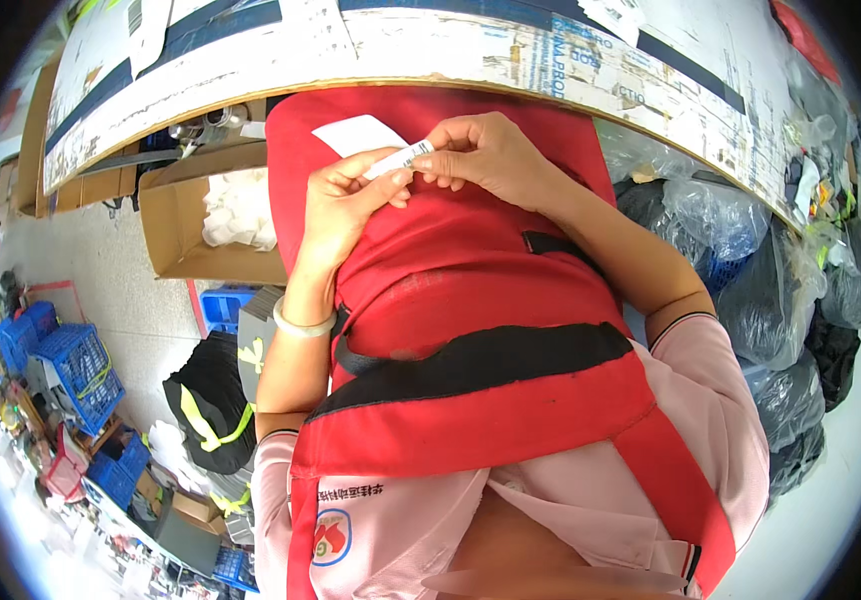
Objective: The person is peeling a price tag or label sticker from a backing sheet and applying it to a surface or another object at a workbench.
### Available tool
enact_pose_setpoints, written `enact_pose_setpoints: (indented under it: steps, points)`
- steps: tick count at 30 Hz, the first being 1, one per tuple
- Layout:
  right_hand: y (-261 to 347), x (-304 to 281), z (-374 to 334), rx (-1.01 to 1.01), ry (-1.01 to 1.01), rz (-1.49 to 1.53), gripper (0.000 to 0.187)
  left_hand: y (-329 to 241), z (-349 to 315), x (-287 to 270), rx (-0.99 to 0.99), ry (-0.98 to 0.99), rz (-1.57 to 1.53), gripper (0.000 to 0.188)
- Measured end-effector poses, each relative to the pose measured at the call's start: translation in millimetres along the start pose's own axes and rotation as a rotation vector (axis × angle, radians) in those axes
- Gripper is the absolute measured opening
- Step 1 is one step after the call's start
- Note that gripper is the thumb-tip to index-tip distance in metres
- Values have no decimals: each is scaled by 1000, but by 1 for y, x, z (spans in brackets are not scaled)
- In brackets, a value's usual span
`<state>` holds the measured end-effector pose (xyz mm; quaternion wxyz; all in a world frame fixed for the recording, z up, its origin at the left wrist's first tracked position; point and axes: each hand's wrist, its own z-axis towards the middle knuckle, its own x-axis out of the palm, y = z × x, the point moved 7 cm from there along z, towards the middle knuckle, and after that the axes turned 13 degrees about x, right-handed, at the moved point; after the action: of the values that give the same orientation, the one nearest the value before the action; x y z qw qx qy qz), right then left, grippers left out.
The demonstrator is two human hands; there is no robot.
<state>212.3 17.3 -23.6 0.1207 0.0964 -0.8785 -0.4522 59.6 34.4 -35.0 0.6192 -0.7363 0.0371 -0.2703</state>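
Between my two hands, above the lap of my red apron (420, 250), is a small white strip (395, 161) with dark print, which looks like a folded or rolled label. My left hand (343, 205) pinches its left part between thumb and fingers. At the strip's other end, my right hand (495, 158) grips it with thumb and forefinger, the other fingers curled underneath. Just beyond my left hand, a white piece of paper (358, 133) lies on the apron; its lower edge is partly hidden by the fingers.
A worn white worktable edge (430, 72) runs across in front of me. Left of my lap stands a cardboard box (175, 235) with crumpled white material (240, 210). Blue crates (80, 370) and black fabric goods (210, 400) are further left. Filled plastic bags (765, 300) are piled on the right.
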Motion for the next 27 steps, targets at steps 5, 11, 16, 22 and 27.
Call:
enact_pose_setpoints:
  steps: [5,11,16,22,27]
  points:
    - [15,-5,-4,-152,-185,-265,14,3,0,-8,-22,-17,85,11]
    - [26,-7,-6,-229,-166,-271,11,4,3,-4,-19,24,102,11]
    - [37,-30,-1,-163,-274,-233,12,16,4,-16,-16,57,26,26]
    - [55,-80,21,-154,-384,-175,19,19,10,-34,-9,-97,93,40]
    - [65,-85,29,-26,-423,-128,18,25,11,-38,-25,-117,122,35]
